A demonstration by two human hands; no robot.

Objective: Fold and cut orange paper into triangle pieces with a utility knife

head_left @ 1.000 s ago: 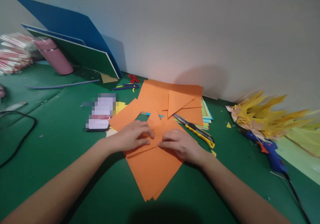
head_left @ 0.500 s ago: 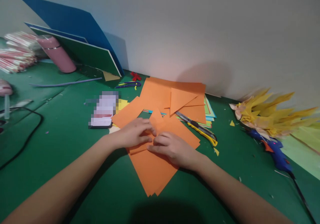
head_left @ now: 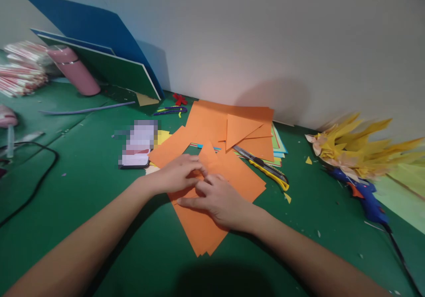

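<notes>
A small stack of orange paper sheets (head_left: 206, 230) lies on the green table (head_left: 99, 186) right in front of me. My left hand (head_left: 175, 176) rests on its upper left part, fingers curled and pinching a folded flap down. My right hand (head_left: 217, 199) lies flat over the fold just beside it, with the fingers stretched out to the left and pressing on the paper. The two hands touch at the fingertips.
More orange sheets (head_left: 229, 124) lie on a coloured paper pile by the wall. A yellow utility knife (head_left: 268, 173) lies right of my hands, a phone (head_left: 136, 155) to the left. A blue glue gun (head_left: 365, 197) and yellow paper figure (head_left: 352, 151) are at right. Foam boards (head_left: 99, 58), a pink bottle (head_left: 71, 69) and a black cable (head_left: 36, 182) are at left.
My right hand has slid left and towards me along the fold, its fingers now stretched flat. My left hand has stayed on the folded flap.
</notes>
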